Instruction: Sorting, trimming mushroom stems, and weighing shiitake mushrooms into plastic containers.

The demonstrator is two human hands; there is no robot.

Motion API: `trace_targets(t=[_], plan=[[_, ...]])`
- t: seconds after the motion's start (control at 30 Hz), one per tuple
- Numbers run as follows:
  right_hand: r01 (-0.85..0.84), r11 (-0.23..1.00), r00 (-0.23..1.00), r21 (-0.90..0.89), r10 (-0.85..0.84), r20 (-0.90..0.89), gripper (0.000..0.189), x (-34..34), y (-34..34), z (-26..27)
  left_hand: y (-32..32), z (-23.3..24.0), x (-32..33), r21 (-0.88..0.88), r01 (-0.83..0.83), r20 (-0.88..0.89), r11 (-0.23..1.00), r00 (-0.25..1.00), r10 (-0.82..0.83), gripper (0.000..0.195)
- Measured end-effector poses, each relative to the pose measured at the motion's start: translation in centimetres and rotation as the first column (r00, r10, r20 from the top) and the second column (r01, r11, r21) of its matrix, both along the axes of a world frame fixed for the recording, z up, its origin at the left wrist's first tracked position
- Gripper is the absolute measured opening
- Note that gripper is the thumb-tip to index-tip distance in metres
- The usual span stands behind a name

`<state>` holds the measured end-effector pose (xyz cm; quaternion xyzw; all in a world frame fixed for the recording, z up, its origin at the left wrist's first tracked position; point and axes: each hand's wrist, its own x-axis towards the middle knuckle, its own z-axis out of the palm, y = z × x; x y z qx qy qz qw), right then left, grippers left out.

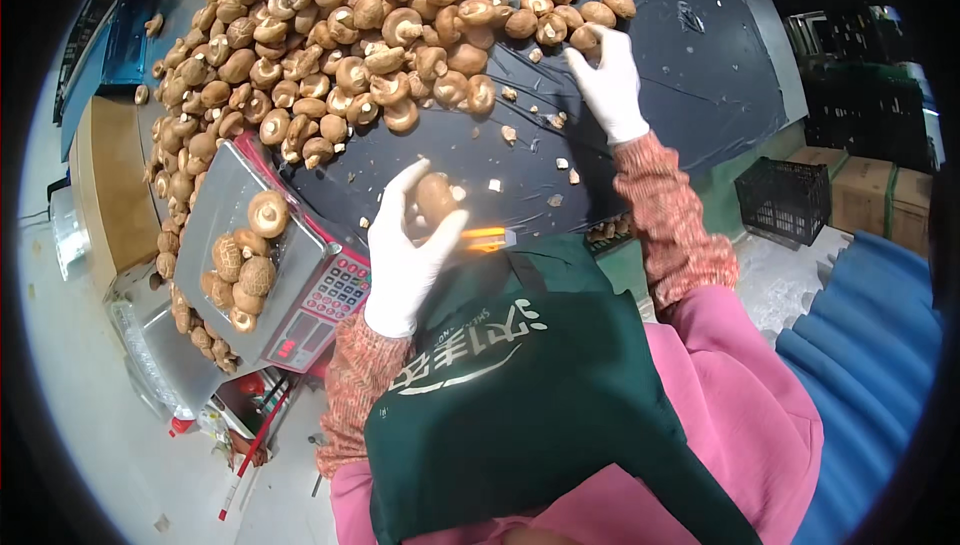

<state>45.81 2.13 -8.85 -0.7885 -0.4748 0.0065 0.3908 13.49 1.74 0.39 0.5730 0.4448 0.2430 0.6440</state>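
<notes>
My left hand (pixel 412 245), in a white glove, is closed around a brown shiitake mushroom (pixel 436 198) near the table's front edge. An orange utility knife (pixel 487 239) lies just right of its thumb. My right hand (pixel 611 83), also gloved in white, reaches over the dark-covered table (pixel 675 87), its fingertips at a shiitake mushroom (pixel 583 40) at the edge of a small group; whether it grips it I cannot tell. A large heap of shiitake mushrooms (pixel 360 27) spreads across the back and left. Several mushrooms (pixel 255 275) rest on the metal pan of a digital scale (pixel 330 297) at my left.
Cut stem pieces (pixel 508 134) lie scattered on the dark cover. Right of the table stand a black plastic crate (pixel 784 200) and cardboard boxes (pixel 862 192). A blue tray (pixel 124 49) and a brown box (pixel 116 185) are at the far left. Blue corrugated material (pixel 870 365) is at lower right.
</notes>
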Motion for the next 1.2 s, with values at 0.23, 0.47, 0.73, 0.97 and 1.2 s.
trace_targets(t=[0.23, 0.47, 0.73, 0.97, 1.2], plan=[[0.037, 0.996, 0.995, -0.082, -0.029, 0.094, 0.051, 4.4, 1.7, -4.7, -0.1, -0.2, 0.3, -0.077, 0.062, 0.033, 0.995, 0.998, -0.059, 0.055], [-0.119, 0.855, -0.092, 0.504, 0.496, -0.863, 0.060, -0.3, -1.2, 3.5, -0.2, 0.3, -1.9, -0.179, 0.013, 0.226, 0.984, 0.974, 0.028, 0.059], [-0.541, 0.735, -0.114, 0.409, 0.418, -0.901, 0.064, -11.1, 1.1, 7.4, -0.7, 1.5, -9.0, 0.064, -0.063, 0.119, 0.996, 0.991, 0.055, 0.068], [-0.851, 0.479, 0.137, 0.214, 0.598, -0.790, 0.047, -25.8, 4.7, 10.4, -2.3, 3.2, -17.0, 0.114, -0.476, 0.083, 0.872, 0.879, 0.469, 0.059], [-0.873, 0.434, 0.450, 0.225, 0.893, 0.026, 0.037, -33.8, 9.7, 10.4, 0.7, 2.3, -22.6, 0.686, -0.505, -0.063, 0.524, 0.676, 0.734, 0.054]])
